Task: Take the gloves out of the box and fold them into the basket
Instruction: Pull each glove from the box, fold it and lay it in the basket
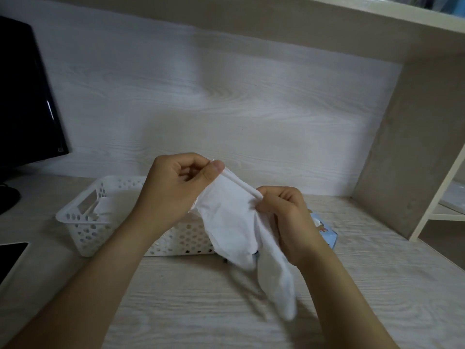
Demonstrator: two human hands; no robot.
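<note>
The glove [226,222], white and limp, hangs in the air between both hands, above the table [201,298] and just in front of the near right corner of the basket [75,217]. The left hand [176,182] pinches its upper edge between the thumb and curled fingers [193,170]. The right hand [284,217] grips the same edge lower down and to the right, with its fingers curled round the cloth. The edge runs taut from one hand to the other, and the rest drops in two soft lobes, the longer one reaching down close to the table.

The glove is out of the box, so the step in hand looks like spreading it flat for the fold. The next move calls for bringing one end over the other with the edges kept in line. The folded cloth then goes left and down into the basket. As limp as it is, it will likely need both hands until it is laid in.

By count:
- **Hands:** two, both on the cloth.
- **Gloves:** I cannot tell whether the two lobes are one glove or a pair held together.
- **Basket:** one, white and perforated. Something white lies at its left end, too blurred to name.
- **Box:** one blue box [325,234], mostly hidden behind the right hand.
- **Further out:** one dark monitor [25,96] at the left, one dark flat device [10,255] at the lower left edge, and one shelf unit [402,147] at the right.
</note>
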